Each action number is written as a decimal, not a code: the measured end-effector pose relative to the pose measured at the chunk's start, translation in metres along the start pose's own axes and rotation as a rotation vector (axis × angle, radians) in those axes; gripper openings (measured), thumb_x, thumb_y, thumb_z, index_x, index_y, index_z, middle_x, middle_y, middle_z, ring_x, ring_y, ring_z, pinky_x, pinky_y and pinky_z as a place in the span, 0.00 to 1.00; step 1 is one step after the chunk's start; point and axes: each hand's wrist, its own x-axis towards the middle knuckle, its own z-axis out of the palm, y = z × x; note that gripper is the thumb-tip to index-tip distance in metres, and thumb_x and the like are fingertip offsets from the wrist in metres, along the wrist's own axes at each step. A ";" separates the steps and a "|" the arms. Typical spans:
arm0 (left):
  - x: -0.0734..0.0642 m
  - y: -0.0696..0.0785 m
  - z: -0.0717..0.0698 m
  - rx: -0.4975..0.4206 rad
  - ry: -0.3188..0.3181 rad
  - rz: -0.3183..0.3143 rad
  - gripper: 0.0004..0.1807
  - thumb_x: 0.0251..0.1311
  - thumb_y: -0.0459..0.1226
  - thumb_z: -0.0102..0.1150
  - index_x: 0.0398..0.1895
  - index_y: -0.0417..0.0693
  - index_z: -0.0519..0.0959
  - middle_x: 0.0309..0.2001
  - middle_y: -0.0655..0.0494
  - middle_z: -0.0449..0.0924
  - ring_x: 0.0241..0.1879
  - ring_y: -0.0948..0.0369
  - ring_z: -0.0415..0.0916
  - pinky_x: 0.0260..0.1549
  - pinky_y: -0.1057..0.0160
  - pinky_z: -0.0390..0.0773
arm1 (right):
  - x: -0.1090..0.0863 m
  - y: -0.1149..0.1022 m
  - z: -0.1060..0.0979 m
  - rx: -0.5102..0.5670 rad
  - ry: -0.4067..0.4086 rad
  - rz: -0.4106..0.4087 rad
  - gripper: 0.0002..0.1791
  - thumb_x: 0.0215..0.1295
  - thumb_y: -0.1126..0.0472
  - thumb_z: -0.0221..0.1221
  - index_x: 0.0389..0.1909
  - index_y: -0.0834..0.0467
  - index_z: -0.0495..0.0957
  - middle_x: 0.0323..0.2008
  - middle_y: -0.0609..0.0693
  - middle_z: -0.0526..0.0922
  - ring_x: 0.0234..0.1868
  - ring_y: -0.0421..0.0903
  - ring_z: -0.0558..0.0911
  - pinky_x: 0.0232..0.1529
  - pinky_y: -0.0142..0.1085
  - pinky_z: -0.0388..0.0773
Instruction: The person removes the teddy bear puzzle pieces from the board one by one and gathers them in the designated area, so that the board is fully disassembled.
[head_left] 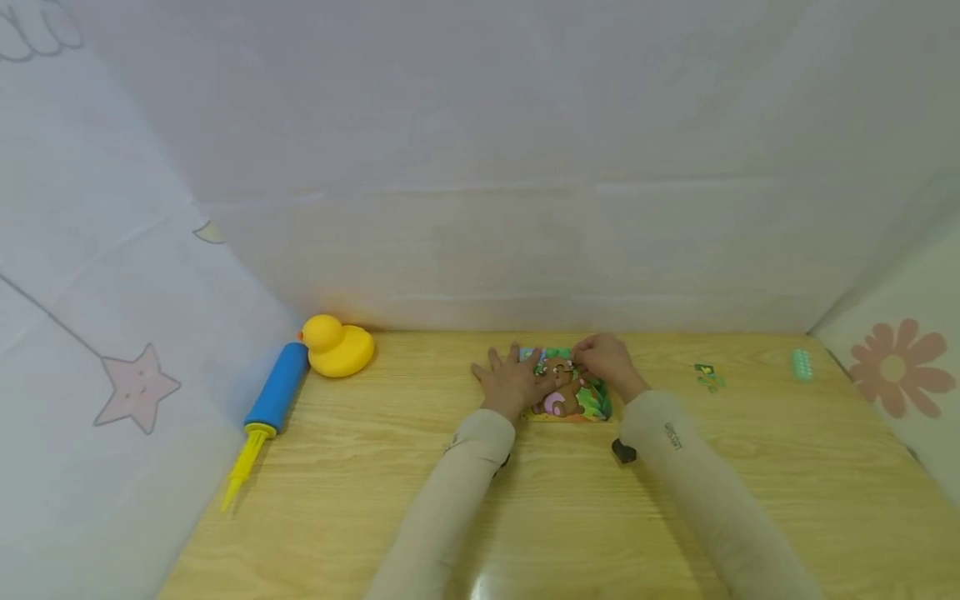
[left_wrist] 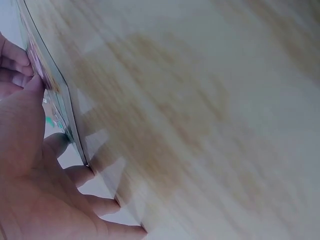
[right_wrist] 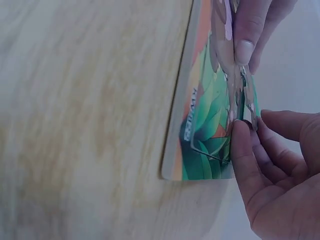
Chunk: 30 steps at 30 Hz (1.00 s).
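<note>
A jigsaw puzzle board [head_left: 558, 406] with a brown bear and green leaves lies at the far side of the table. Across its left part my left hand [head_left: 512, 385] spreads its fingers, some resting on the table beyond the edge. The left thumb [right_wrist: 244, 50] presses on the bear picture. My right hand [head_left: 606, 360] is at the board's upper right and pinches a puzzle piece [right_wrist: 253, 107], tilted up from the picture. Much of that piece is hidden by the fingers. In the left wrist view, fingertips of the left hand [left_wrist: 45, 185] touch the tabletop beside the board's edge.
A few loose puzzle pieces [head_left: 708, 377] lie right of the board, and a pale green bumpy item [head_left: 802, 365] lies farther right. A yellow toy duck [head_left: 339, 347] and a blue hand pump [head_left: 277, 387] with a yellow nozzle are at the left. White cloth walls [head_left: 480, 250] enclose the table.
</note>
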 end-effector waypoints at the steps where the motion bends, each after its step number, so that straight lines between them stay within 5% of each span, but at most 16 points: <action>1: 0.000 0.000 0.000 -0.001 -0.001 0.000 0.42 0.63 0.73 0.46 0.79 0.76 0.57 0.82 0.54 0.51 0.80 0.36 0.44 0.69 0.23 0.49 | 0.000 0.001 0.001 0.001 0.003 0.006 0.16 0.71 0.62 0.55 0.49 0.67 0.85 0.41 0.61 0.89 0.30 0.44 0.87 0.35 0.36 0.86; 11: 0.001 -0.002 0.006 0.009 0.016 0.010 0.42 0.62 0.74 0.45 0.79 0.77 0.57 0.82 0.54 0.52 0.80 0.36 0.45 0.68 0.23 0.51 | -0.002 0.005 0.004 0.053 0.022 0.007 0.15 0.72 0.62 0.57 0.50 0.67 0.83 0.44 0.62 0.88 0.34 0.45 0.87 0.36 0.36 0.86; 22: 0.003 -0.003 0.005 0.005 0.028 0.016 0.43 0.62 0.73 0.47 0.78 0.75 0.58 0.81 0.52 0.53 0.79 0.35 0.46 0.67 0.23 0.52 | 0.003 0.020 -0.003 0.387 -0.048 0.058 0.19 0.75 0.64 0.54 0.60 0.72 0.75 0.42 0.57 0.88 0.33 0.37 0.87 0.40 0.32 0.86; 30: 0.002 -0.002 0.000 0.002 0.016 0.014 0.42 0.62 0.72 0.50 0.78 0.75 0.59 0.81 0.53 0.54 0.79 0.36 0.46 0.67 0.22 0.53 | 0.004 0.024 -0.004 0.442 -0.037 0.086 0.22 0.76 0.63 0.55 0.65 0.70 0.73 0.50 0.59 0.87 0.38 0.36 0.87 0.45 0.31 0.86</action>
